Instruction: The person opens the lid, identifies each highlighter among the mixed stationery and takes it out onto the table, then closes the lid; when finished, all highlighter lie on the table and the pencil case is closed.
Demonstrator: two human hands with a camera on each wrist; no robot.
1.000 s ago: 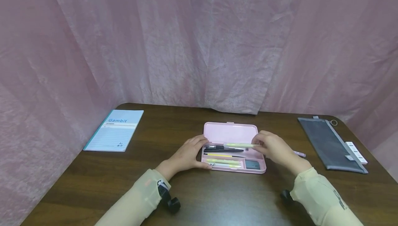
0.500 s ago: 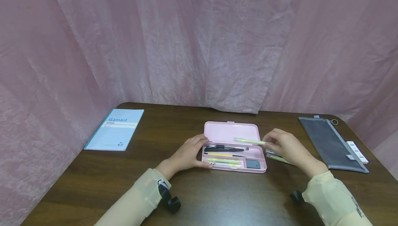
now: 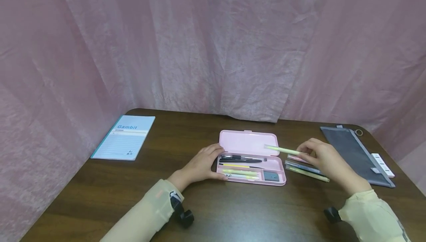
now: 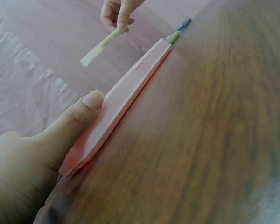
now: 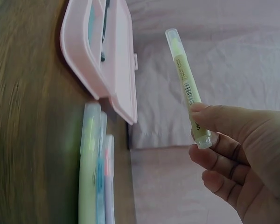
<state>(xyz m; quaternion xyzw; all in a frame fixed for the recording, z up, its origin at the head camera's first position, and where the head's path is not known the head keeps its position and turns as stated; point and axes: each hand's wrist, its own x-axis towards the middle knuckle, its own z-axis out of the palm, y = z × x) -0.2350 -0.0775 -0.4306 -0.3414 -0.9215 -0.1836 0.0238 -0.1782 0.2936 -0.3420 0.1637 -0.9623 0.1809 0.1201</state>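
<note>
The right hand point(image 3: 327, 160) pinches a yellow-green highlighter point(image 3: 283, 150) by one end, above the table to the right of the pink pencil case point(image 3: 247, 143). In the right wrist view the highlighter point(image 5: 187, 84) has a clear cap and a barcode. The case lies open, holding black pens point(image 3: 240, 160), a yellow pencil point(image 3: 234, 165), yellow-green highlighters point(image 3: 239, 172) and a dark grey block point(image 3: 271, 176). The left hand point(image 3: 199, 164) grips the case's left end; its thumb lies on the front wall in the left wrist view.
Several pens point(image 3: 307, 173) lie on the table right of the case, partly beneath the right hand. Farther right are a grey zip pouch point(image 3: 352, 153) and a white strip-shaped item point(image 3: 382, 164). A blue notebook point(image 3: 124, 138) lies at the left; a pink curtain point(image 3: 213, 49) hangs behind.
The right hand has moved right, carrying the highlighter from over the case to beside it. The pens on the table have come into fuller view. The left hand stays on the case.
</note>
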